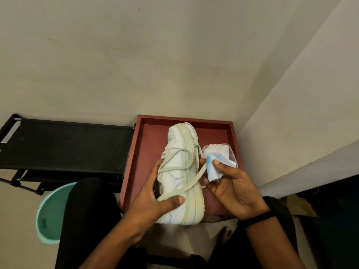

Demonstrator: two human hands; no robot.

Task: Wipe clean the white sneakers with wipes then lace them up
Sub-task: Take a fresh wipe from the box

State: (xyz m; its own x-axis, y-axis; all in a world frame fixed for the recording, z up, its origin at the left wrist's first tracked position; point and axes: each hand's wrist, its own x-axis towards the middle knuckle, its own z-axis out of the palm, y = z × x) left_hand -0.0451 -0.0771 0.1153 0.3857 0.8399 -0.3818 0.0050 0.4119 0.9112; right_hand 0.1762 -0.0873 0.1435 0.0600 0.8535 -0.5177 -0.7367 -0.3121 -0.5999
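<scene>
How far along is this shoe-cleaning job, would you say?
Early, I'd judge. Nothing looks finished: the white sneaker has a yellowish sole edge. In hand: the left hand holds it on its side over the red tray, while the right hand pinches a wipe beside the sole. Left: wiping, then lacing, since the laces hang loose. A second sneaker isn't in view.

A sneaker (181, 177) sits over a tray (143, 152), with a wipes pack (226, 150) in the tray to its right. A rack (64, 144) stands left of the tray, a bucket (48, 214) before the rack.
</scene>
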